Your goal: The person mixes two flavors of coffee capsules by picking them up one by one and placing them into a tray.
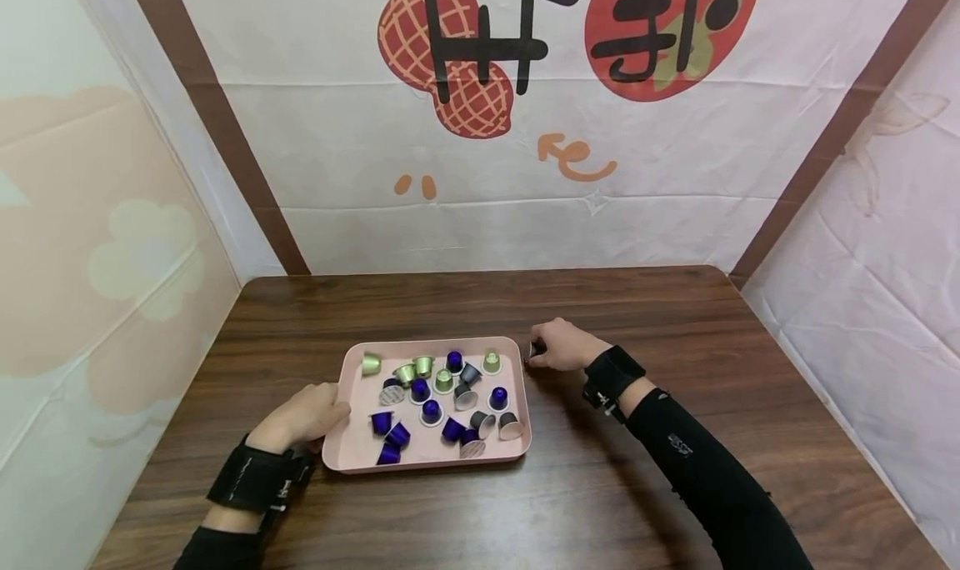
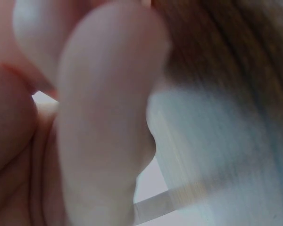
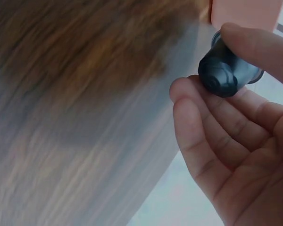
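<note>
A pink tray (image 1: 348, 449) holds several coffee capsules in purple, light green and grey, some upright on their rims and others on their sides. My left hand (image 1: 303, 418) grips the tray's left rim, its fingertips over the edge. In the left wrist view, a blurred finger (image 2: 106, 113) fills much of the picture and the tray's rim is hidden. Just off the tray's upper right corner, my right hand (image 1: 564, 345) pinches a dark grey coffee capsule (image 3: 221, 70) between thumb and fingers.
The tray stands on a brown wood-grain table (image 1: 600, 487). Behind the table hangs a white printed cloth (image 1: 330, 137) with brown bands, and further cloths hang at the left and right sides. Inside the tray, light green capsules (image 1: 444, 380) lie mostly toward the back.
</note>
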The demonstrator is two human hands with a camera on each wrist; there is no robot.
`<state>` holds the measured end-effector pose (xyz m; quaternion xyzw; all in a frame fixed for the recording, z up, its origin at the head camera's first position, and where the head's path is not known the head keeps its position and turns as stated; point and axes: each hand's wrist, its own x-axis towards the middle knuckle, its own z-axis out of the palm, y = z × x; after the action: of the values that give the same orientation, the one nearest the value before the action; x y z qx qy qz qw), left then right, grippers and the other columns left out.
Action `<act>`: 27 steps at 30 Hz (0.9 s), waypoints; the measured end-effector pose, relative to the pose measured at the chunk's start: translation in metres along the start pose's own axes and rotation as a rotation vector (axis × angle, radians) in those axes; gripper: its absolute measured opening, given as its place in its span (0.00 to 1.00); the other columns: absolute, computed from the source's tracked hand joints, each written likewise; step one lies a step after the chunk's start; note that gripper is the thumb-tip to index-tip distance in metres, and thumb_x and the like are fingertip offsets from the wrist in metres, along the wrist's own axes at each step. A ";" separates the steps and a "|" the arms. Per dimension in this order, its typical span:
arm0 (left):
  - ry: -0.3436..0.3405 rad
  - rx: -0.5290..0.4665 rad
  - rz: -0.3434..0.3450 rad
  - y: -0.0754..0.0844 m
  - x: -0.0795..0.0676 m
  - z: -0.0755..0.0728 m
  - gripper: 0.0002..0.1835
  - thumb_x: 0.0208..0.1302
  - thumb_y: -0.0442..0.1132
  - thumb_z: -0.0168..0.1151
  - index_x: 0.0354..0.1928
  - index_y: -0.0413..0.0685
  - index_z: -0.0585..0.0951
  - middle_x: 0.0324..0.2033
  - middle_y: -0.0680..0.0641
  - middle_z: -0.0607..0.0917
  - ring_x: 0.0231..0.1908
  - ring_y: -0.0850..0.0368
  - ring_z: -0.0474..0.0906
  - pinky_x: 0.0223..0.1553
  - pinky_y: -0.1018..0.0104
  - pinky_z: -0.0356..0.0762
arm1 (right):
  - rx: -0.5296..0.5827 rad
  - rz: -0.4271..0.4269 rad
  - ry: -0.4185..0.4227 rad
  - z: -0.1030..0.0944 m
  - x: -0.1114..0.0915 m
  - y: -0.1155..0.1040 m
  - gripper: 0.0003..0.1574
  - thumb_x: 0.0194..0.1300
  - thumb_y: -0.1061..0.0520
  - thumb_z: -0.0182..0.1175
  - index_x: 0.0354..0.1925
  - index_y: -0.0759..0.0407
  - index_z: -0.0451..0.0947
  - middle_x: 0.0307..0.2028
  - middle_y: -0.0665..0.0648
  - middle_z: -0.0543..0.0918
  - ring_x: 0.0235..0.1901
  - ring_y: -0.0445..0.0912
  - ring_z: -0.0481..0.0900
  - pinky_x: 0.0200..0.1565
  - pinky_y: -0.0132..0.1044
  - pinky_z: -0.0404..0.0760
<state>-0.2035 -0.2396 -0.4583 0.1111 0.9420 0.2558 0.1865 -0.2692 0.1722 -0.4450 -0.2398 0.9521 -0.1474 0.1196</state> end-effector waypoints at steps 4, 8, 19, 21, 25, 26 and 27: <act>0.001 -0.009 -0.001 0.001 0.000 0.001 0.05 0.56 0.34 0.48 0.25 0.41 0.71 0.15 0.47 0.75 0.11 0.57 0.72 0.13 0.64 0.71 | 0.005 0.004 0.021 -0.008 -0.009 0.005 0.11 0.61 0.52 0.63 0.39 0.57 0.77 0.27 0.49 0.75 0.26 0.42 0.71 0.29 0.34 0.71; 0.004 -0.006 -0.001 0.001 0.000 0.000 0.05 0.56 0.34 0.48 0.24 0.41 0.71 0.15 0.47 0.75 0.11 0.57 0.72 0.13 0.64 0.71 | 0.021 -0.011 0.051 -0.020 -0.017 0.005 0.12 0.61 0.52 0.63 0.40 0.58 0.77 0.28 0.49 0.76 0.26 0.41 0.72 0.30 0.35 0.72; 0.008 0.004 0.008 0.001 -0.002 -0.002 0.06 0.55 0.34 0.48 0.24 0.42 0.70 0.14 0.47 0.74 0.10 0.58 0.72 0.13 0.65 0.70 | 0.022 -0.151 0.117 -0.034 -0.023 -0.028 0.12 0.58 0.55 0.65 0.37 0.56 0.72 0.27 0.48 0.75 0.25 0.40 0.70 0.29 0.33 0.72; 0.010 -0.001 0.009 0.000 -0.002 -0.001 0.05 0.55 0.34 0.48 0.24 0.42 0.70 0.14 0.48 0.74 0.10 0.57 0.72 0.13 0.65 0.70 | 0.009 -0.199 0.123 -0.034 -0.022 -0.038 0.10 0.59 0.56 0.64 0.37 0.56 0.73 0.28 0.49 0.74 0.25 0.40 0.70 0.29 0.33 0.72; 0.011 -0.014 0.013 0.000 -0.002 -0.001 0.06 0.56 0.34 0.48 0.25 0.42 0.71 0.14 0.48 0.75 0.10 0.57 0.72 0.13 0.65 0.70 | -0.027 -0.280 0.128 -0.033 -0.019 -0.057 0.07 0.60 0.57 0.61 0.37 0.57 0.75 0.29 0.50 0.75 0.26 0.39 0.69 0.30 0.32 0.71; 0.011 -0.018 0.015 0.000 -0.002 0.000 0.06 0.57 0.34 0.48 0.25 0.42 0.72 0.14 0.48 0.75 0.10 0.57 0.72 0.13 0.65 0.70 | -0.044 -0.297 0.127 -0.033 -0.018 -0.062 0.06 0.61 0.56 0.61 0.37 0.56 0.75 0.29 0.49 0.76 0.26 0.39 0.69 0.30 0.31 0.71; 0.012 -0.019 0.015 0.000 -0.001 0.000 0.06 0.57 0.34 0.48 0.25 0.42 0.72 0.14 0.48 0.75 0.10 0.57 0.72 0.13 0.65 0.70 | -0.051 -0.313 0.120 -0.033 -0.017 -0.067 0.07 0.61 0.56 0.60 0.37 0.57 0.76 0.30 0.50 0.76 0.27 0.39 0.70 0.31 0.31 0.72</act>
<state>-0.2024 -0.2399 -0.4577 0.1149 0.9398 0.2668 0.1801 -0.2358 0.1316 -0.3888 -0.3789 0.9120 -0.1539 0.0321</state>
